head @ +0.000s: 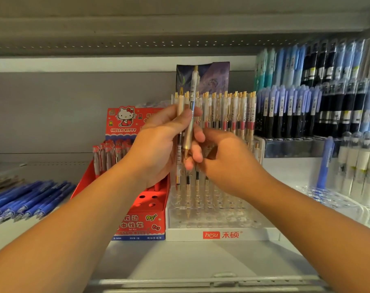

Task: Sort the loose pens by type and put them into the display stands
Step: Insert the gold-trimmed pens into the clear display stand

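My left hand (158, 144) grips two clear pens with gold tips (190, 115), held upright in front of the clear hesu display stand (222, 233). One pen stands taller than the other. My right hand (228, 163) is just right of the left, with its fingers curled near the lower ends of the pens; whether it holds anything is hidden. The clear stand holds rows of matching gold-clip pens (226, 111) at its back and several in its front holes.
A red Hello Kitty stand (137, 227) with red pens sits left of the clear one. Loose blue pens (27, 199) lie on the shelf at far left. Racks of blue, black and white pens (319, 102) fill the right side. A single blue pen (326, 163) stands in a clear rack.
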